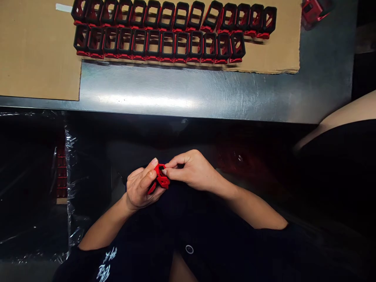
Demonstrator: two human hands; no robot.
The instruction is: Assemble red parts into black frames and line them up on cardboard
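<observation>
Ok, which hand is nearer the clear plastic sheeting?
Left: the left hand sits right of the clear plastic sheeting; the right hand lies farther right.

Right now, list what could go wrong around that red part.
A slip of the left hand or right hand could drop the small red plastic part onto the dark clothing, where it would hide. The black-and-red frames stand tightly packed on the cardboard, so one bump could topple several.

I count one bare left hand and one bare right hand with one red plastic piece between them. On one brown cardboard sheet are two rows of black-and-red rectangular frames: fourteen far, twelve near. One more frame lies apart.
</observation>
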